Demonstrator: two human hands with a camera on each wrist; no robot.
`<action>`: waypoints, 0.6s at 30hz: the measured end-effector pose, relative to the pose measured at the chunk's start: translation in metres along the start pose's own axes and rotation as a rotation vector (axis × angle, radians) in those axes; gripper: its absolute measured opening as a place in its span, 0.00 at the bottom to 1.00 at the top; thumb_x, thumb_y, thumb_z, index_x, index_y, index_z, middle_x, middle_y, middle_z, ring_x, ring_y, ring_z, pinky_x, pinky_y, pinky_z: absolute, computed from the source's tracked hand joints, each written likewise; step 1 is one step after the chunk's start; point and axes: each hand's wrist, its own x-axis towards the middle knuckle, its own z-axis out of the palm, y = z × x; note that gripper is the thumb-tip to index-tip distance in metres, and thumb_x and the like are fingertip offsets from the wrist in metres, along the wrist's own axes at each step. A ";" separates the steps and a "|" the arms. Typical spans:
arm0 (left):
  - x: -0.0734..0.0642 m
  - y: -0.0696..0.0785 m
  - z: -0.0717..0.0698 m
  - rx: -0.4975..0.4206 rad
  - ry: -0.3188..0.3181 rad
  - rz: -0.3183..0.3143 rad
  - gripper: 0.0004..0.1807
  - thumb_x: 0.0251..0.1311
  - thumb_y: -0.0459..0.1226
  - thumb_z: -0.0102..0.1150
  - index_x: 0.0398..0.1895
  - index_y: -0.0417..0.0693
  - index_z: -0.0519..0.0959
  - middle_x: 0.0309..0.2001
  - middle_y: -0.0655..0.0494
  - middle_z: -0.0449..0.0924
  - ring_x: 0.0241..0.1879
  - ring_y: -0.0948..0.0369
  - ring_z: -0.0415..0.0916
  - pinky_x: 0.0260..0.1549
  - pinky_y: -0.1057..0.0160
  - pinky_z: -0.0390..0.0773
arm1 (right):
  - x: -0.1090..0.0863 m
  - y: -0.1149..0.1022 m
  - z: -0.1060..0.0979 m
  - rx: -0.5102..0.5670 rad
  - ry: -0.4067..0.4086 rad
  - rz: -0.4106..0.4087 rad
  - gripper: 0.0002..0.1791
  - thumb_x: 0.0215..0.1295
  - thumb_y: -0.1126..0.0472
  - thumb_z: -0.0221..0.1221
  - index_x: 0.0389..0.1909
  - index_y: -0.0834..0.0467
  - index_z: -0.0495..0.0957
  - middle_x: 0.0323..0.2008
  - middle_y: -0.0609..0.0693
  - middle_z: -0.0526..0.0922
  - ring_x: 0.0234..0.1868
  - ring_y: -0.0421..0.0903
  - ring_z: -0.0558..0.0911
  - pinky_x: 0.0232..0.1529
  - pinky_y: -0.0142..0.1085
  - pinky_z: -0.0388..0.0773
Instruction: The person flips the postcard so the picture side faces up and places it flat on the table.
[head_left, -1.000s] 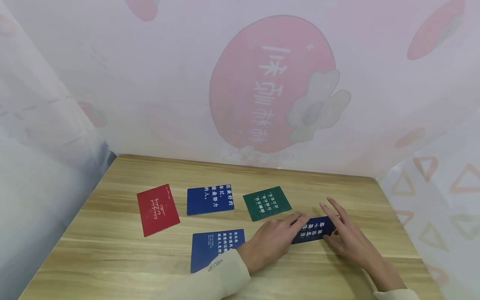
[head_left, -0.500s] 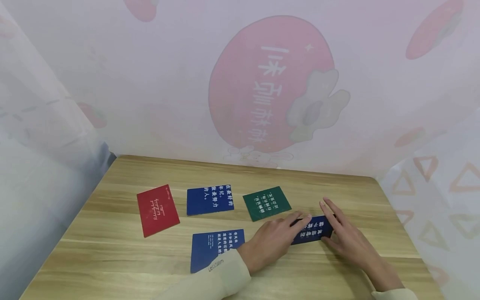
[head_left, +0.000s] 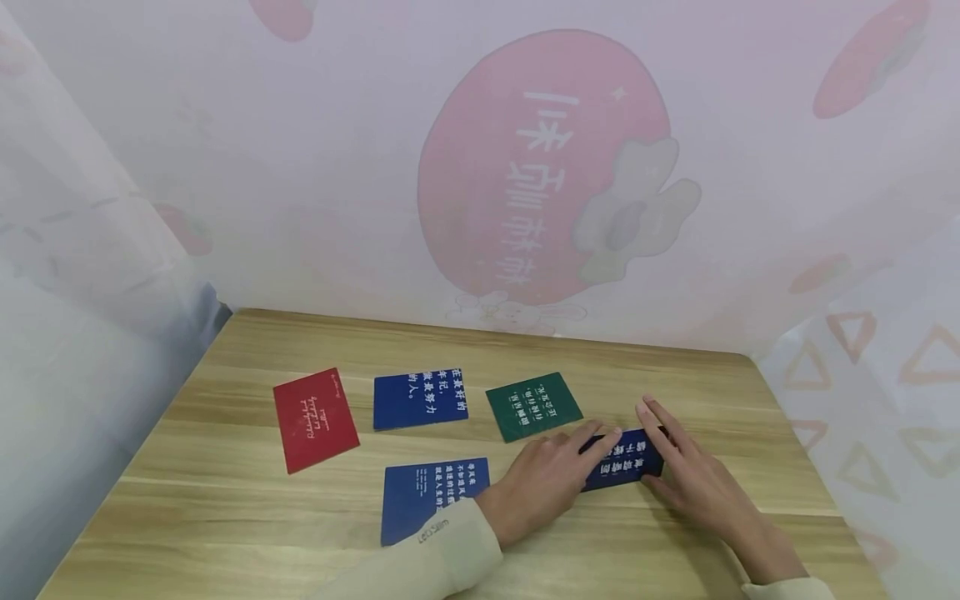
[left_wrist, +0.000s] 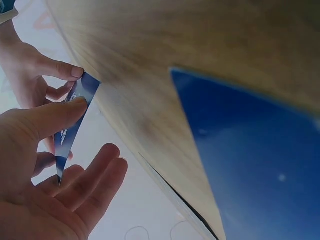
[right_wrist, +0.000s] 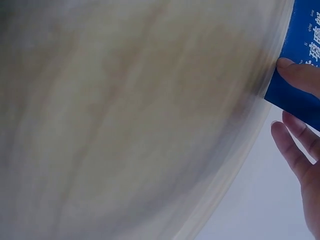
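A dark blue card (head_left: 622, 460) with white writing is held between both hands on the right part of the table, its face tilted up in the head view. My left hand (head_left: 542, 479) pinches its left end; in the left wrist view the left thumb (left_wrist: 65, 115) lies on the card (left_wrist: 80, 107) with fingers behind. My right hand (head_left: 697, 483) grips the other end. In the right wrist view the right thumb (right_wrist: 302, 77) presses the printed face of the card (right_wrist: 295, 97), with fingers beyond its edge. A blue card (head_left: 420, 492) lies partly under the left sleeve.
On the wooden table (head_left: 225, 517) lie a red card (head_left: 317, 421), another blue card (head_left: 401, 404) and a green card (head_left: 534, 407). Patterned curtains (head_left: 337, 208) stand behind the table and at its sides.
My right hand has shifted slightly left, and its fingers lie closer over the card's right end. The left hand and the cards on the table look unmoved.
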 end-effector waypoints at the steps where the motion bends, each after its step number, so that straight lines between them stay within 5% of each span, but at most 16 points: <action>1: 0.000 0.000 0.000 0.003 -0.009 -0.005 0.45 0.75 0.43 0.70 0.89 0.61 0.57 0.82 0.51 0.68 0.64 0.54 0.86 0.56 0.57 0.90 | 0.000 0.000 0.000 -0.001 -0.001 -0.003 0.66 0.49 0.65 0.85 0.87 0.58 0.56 0.86 0.60 0.57 0.55 0.57 0.87 0.36 0.39 0.88; 5: 0.000 0.001 0.001 0.025 -0.032 -0.016 0.46 0.75 0.43 0.69 0.89 0.60 0.55 0.83 0.51 0.66 0.65 0.53 0.86 0.57 0.55 0.89 | -0.001 0.000 0.000 0.002 0.001 -0.015 0.65 0.48 0.66 0.85 0.87 0.56 0.58 0.85 0.60 0.58 0.47 0.50 0.86 0.31 0.31 0.83; 18: 0.001 0.001 0.004 0.121 -0.042 -0.025 0.48 0.73 0.49 0.71 0.89 0.58 0.55 0.83 0.51 0.64 0.63 0.55 0.86 0.55 0.58 0.90 | 0.000 -0.006 -0.003 0.007 -0.015 -0.009 0.61 0.50 0.65 0.84 0.84 0.58 0.62 0.84 0.61 0.61 0.48 0.52 0.89 0.31 0.33 0.85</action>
